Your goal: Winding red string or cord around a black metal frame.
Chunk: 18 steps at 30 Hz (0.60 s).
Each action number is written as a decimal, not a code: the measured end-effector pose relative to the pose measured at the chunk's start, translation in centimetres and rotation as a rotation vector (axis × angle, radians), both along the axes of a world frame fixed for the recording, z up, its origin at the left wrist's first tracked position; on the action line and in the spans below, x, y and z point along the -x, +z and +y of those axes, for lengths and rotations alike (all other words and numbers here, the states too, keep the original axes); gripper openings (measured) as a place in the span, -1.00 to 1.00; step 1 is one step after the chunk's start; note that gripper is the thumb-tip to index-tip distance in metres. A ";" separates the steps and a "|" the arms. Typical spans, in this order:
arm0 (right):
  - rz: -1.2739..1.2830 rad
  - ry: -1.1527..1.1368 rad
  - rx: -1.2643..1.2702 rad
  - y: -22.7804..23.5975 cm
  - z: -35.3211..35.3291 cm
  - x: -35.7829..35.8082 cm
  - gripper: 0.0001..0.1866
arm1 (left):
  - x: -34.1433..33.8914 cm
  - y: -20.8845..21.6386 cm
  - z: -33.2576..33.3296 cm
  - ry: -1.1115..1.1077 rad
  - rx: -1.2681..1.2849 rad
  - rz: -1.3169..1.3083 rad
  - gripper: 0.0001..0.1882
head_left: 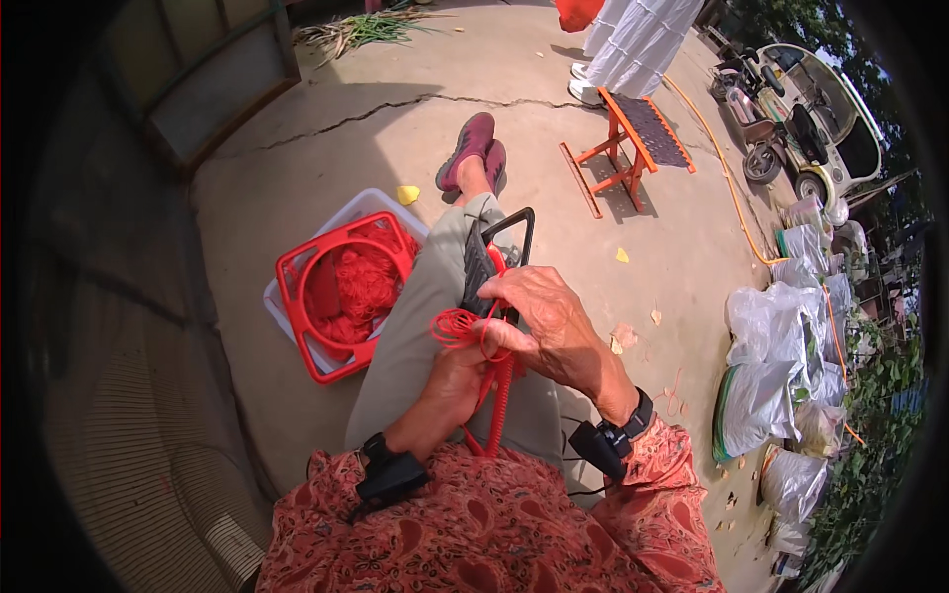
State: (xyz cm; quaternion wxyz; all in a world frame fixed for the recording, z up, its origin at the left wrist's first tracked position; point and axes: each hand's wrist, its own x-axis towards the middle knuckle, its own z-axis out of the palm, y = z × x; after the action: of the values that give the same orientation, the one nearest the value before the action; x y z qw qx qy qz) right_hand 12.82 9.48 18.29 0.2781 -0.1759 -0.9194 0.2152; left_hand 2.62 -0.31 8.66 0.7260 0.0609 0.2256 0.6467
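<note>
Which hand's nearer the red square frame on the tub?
Left. The left hand is right of the red square frame; the right hand is farther right.

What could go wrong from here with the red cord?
The loose loops of red cord beside the left hand and right hand could tangle or slip. The black object with a handle appears to rest against the trousers, so shifting a leg might tip it.

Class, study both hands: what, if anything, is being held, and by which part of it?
A red cord: the left hand and right hand hold it beside its loops. Which strands each grips cannot be told.
</note>
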 end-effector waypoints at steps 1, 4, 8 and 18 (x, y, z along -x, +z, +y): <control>0.003 0.007 0.000 -0.1 -0.1 0.4 -0.71 | 0.1 -0.5 -0.1 0.007 0.000 0.003 -0.79; -0.322 0.083 -0.046 -0.7 -0.2 1.4 -0.76 | 0.2 -2.0 -0.3 -0.032 0.123 0.024 -0.61; -0.518 0.128 -0.028 -2.7 -0.1 1.8 -0.77 | -0.8 -2.2 -0.2 0.050 0.286 0.011 -0.62; -0.213 -0.009 0.430 -0.5 -0.1 2.4 -0.81 | -0.5 -2.2 -0.3 0.031 0.172 0.039 -0.60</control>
State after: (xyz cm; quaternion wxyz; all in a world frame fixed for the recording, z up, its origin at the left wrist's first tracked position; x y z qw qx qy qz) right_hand 10.45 9.42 17.74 0.1365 -0.2571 -0.8758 0.3850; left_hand 3.08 -0.60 6.44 0.7139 0.0073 0.2954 0.6349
